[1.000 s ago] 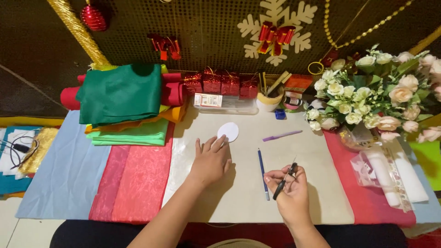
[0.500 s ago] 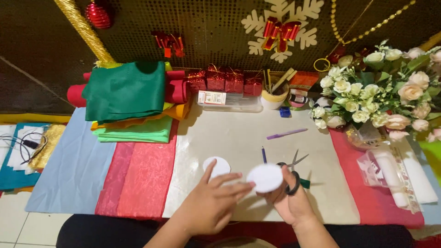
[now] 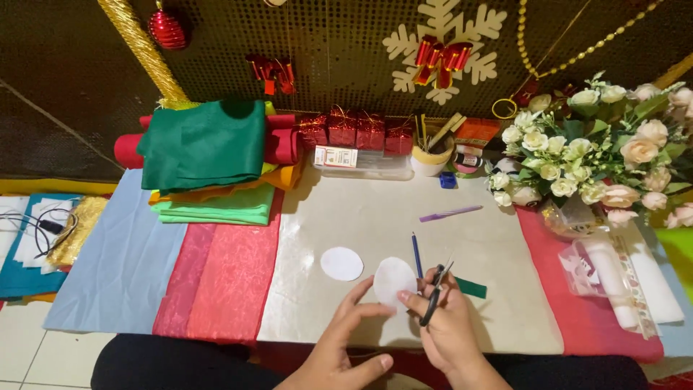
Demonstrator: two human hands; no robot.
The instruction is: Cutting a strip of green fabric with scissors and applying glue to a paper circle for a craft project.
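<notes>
At the lower centre of the frame, the right hand point(image 3: 447, 328) hides the scissors' point(image 3: 435, 292) handles, and the green strip point(image 3: 471, 287) disappears behind it.

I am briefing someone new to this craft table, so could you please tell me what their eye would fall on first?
Near the front edge, the right hand holds black scissors against a white felt oval, with the left hand beside it. A second white disc lies just left. Behind, a stack of green felt sits far left, and a bouquet of pale flowers fills the right.
</notes>
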